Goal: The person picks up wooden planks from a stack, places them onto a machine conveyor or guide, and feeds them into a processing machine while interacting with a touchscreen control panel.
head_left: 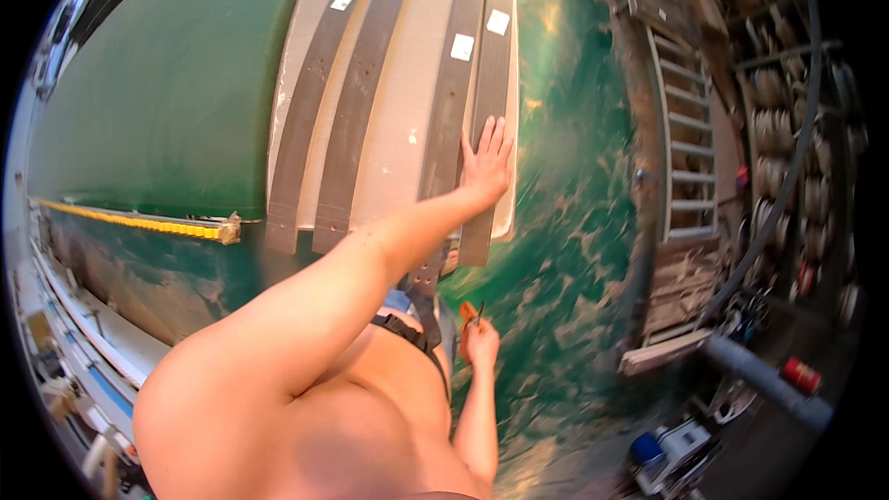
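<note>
My left arm reaches across my body, and my left hand [487, 165] lies flat with fingers spread on the rightmost brown board [498, 74]. This long narrow board carries a white label and overhangs the near edge of a pale work surface [389, 130]. Just left of it lies another brown board [456, 83] with a white label and small dark holes, its near end close to my waist. Low beside my right hip, my right hand [481, 344] is closed around an orange tool [469, 317] with a dark, thin part; its exact kind is unclear.
Two more labelled boards [361, 93] lie farther left on the pale surface. Beyond them stands a large green surface [176, 74], with a yellow strip [130, 214] along its near edge. The green floor [574, 176] is scuffed; a ladder-like frame [687, 139] and loaded shelves [787, 148] line the right.
</note>
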The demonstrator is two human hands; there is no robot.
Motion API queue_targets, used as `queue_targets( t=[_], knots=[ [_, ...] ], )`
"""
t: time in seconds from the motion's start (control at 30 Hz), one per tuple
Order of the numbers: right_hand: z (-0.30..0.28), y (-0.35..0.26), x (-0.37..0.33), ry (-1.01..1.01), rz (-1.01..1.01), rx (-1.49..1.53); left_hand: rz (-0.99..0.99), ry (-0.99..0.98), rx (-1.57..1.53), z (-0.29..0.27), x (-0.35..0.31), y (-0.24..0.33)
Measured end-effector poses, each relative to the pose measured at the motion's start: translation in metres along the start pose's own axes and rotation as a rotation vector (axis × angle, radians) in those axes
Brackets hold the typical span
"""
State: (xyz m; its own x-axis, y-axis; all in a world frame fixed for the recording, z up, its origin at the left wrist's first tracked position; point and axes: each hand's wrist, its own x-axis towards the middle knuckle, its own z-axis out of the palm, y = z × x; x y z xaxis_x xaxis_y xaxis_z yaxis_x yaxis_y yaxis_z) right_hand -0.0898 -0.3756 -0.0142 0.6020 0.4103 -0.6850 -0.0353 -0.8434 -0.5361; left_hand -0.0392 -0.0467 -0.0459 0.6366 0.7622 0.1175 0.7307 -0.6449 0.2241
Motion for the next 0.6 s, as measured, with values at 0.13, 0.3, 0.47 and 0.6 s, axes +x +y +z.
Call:
queue_targets(
  t=[0.13,0.3,0.47,0.6],
  knots=[
    [-0.015,0.041,0.005,0.090,-0.056,-0.114,-0.308,0.218,-0.418,0.010,0.010,0.020],
    [-0.023,0.064,0.003,-0.005,0.162,0.114,-0.438,0.328,-0.496,0.002,0.018,0.022],
    [-0.027,0.066,0.013,-0.098,0.151,0.125,-0.421,0.366,-0.600,-0.037,0.005,-0.003],
    [-0.031,0.090,0.030,-0.129,0.122,0.080,-0.443,0.325,-0.318,-0.027,-0.004,-0.033]
  ],
)
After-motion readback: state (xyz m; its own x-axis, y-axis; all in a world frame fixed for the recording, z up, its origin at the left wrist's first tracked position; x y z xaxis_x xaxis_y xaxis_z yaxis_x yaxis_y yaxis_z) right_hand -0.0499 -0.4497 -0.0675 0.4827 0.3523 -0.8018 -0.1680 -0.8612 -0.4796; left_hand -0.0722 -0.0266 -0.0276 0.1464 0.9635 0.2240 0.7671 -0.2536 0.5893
